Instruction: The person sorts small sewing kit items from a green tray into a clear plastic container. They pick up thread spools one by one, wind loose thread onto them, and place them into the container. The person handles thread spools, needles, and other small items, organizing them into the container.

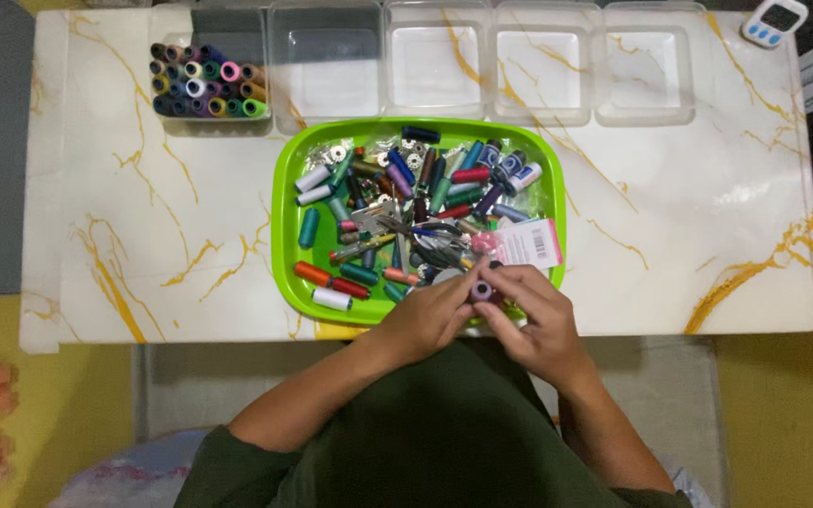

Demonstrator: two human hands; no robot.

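Both hands meet at the near edge of the white, gold-veined marble bench (pixel 143 235), at 6 o'clock of the tray. The left hand (pixel 425 320) is curled, its fingertips pinching a small mauve thread spool (pixel 481 291) from the 9 o'clock side. The right hand (pixel 538 315) is also bent around the same spool from 3 o'clock, fingers closed on it, so the spool sits gripped between both hands just above the tray's near rim.

The bright green rectangular plastic tray (pixel 283 202) lies at the bench's centre and holds a heap of thread spools in many colours, metal bobbins, scissors and a pink carded packet (pixel 524 243) at its 4 o'clock corner.

At 12 o'clock runs a row of clear square plastic boxes (pixel 538 66). The box at the row's 9 o'clock end (pixel 209 80) holds upright spools packed tightly in rows. A white timer with blue buttons (pixel 772 23) sits at 2 o'clock.
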